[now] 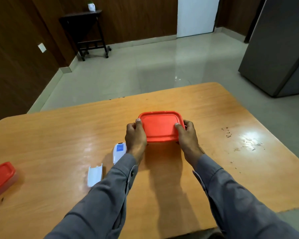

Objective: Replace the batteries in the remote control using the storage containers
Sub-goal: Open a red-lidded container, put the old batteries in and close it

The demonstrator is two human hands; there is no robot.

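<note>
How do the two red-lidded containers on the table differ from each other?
The middle container is gripped at its two ends by the left hand and the right hand; the left-edge container is touched by no hand. The middle container shows whole, while the left-edge container is cut off by the frame. The middle container lies farther from the person. Both have red lids, both closed.

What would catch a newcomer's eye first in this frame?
The red-lidded container at the table's middle, gripped by the left hand and right hand on opposite sides. Left of the left wrist lie the white remote control and its detached battery cover; a second red-lidded container sits at the table's left edge.
</note>
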